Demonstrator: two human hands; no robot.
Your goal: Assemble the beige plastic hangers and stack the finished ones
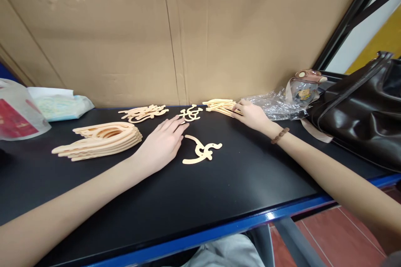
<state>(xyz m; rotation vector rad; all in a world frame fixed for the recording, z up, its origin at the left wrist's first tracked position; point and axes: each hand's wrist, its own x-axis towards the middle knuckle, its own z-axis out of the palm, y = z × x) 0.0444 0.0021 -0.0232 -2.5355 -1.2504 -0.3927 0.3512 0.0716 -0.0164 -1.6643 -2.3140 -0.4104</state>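
Observation:
My left hand [163, 142] lies flat on the black table [219, 200], fingers stretched out and empty, just left of a single curved wooden cut-out [202, 150]. Its fingertips reach towards a small pile of hook-shaped wooden pieces [190, 113]. My right hand [252, 114], with a bead bracelet on the wrist, rests on a stack of thin wooden strips [221, 106] at the back of the table; its fingers curl onto the stack's right end. A thick stack of arched wooden pieces [100, 139] sits to the left, and another small pile of cut-outs [144, 112] lies behind it.
A cardboard wall [175, 33] closes the back. A dark leather bag [360, 108] and crumpled clear plastic [278, 106] with a small bottle [305, 83] lie at the right. A plastic bag [15, 112] and a tissue pack [59, 104] sit at the left.

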